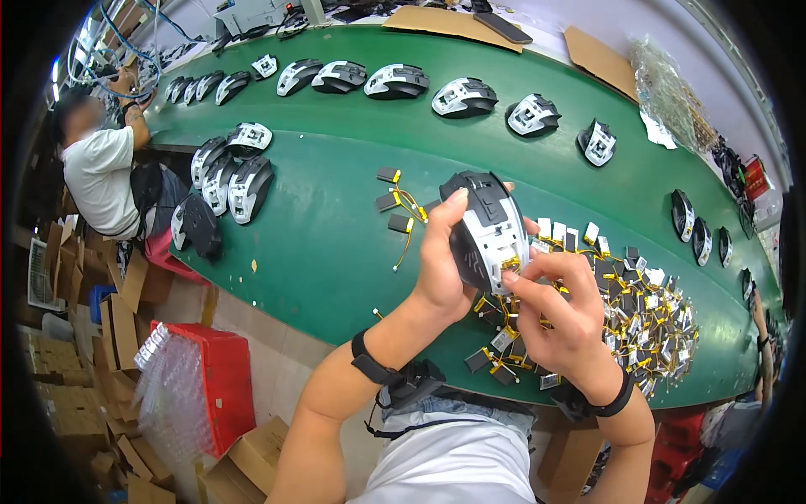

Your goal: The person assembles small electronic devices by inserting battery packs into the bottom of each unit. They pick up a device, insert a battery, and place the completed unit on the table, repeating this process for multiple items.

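Observation:
My left hand (441,260) is wrapped round a black and white computer mouse (483,220), tilted above the green table. At the mouse's lower end, the thumb and fingers of my right hand (561,311) are pinched together at a small yellow-ended battery (510,264), mostly hidden by the fingertips. Beneath and right of my right hand spreads a heap of small silver and black batteries (642,323) with yellow ends and thin wires. Several more batteries (389,200) lie apart, left of the held mouse.
Similar mice stand in a curved row (396,81) along the table's far side, with a cluster (220,185) at the left. Cardboard (457,23) and clear plastic wrap (672,92) lie at the back. A person (101,168) sits at far left, near a red bin (225,382).

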{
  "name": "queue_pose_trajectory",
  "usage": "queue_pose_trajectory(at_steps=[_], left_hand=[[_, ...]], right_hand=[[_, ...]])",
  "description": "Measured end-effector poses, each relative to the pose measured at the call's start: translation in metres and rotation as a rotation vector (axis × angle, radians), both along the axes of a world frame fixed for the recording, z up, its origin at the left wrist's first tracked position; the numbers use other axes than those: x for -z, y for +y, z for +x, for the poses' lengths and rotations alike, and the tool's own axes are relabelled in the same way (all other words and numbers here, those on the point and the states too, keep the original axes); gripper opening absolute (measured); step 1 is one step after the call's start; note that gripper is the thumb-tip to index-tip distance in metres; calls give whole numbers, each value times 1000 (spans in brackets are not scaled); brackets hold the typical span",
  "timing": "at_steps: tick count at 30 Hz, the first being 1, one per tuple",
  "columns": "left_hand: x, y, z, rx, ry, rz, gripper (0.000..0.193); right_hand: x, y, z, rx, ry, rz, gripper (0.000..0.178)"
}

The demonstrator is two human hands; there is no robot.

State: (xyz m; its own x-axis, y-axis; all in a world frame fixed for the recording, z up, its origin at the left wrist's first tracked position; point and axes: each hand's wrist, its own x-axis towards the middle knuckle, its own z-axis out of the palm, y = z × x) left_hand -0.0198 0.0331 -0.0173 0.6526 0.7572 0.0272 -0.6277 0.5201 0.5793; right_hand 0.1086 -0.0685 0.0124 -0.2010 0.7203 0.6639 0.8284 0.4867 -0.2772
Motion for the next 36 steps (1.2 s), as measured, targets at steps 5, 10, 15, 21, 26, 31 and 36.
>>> queue_pose_trajectory(at_steps=[5,10,15,21,26,31,36], left_hand=[[1,-2,4,15,18,-58,62],[4,-3,4,77,51,-53,61],[5,-3,7,45,60,-41,59],[6,0,7,41,58,-43,59],[-2,-3,2,58,47,121,62],[1,-13,11,144,36,298,76],[9,-13,9,176,117,372,88]], right_hand=[[-4,-3,7,-41,-86,44,37],[0,-3,11,-67,-21,20,35],[11,-6,-6,111,64,-31,37],[-6,-10,2,16,294,-333,30],[-25,-12,11,2,481,-387,55],[-15,11,6,21,347,-328,79],[-16,31,67,95,466,-338,68]])
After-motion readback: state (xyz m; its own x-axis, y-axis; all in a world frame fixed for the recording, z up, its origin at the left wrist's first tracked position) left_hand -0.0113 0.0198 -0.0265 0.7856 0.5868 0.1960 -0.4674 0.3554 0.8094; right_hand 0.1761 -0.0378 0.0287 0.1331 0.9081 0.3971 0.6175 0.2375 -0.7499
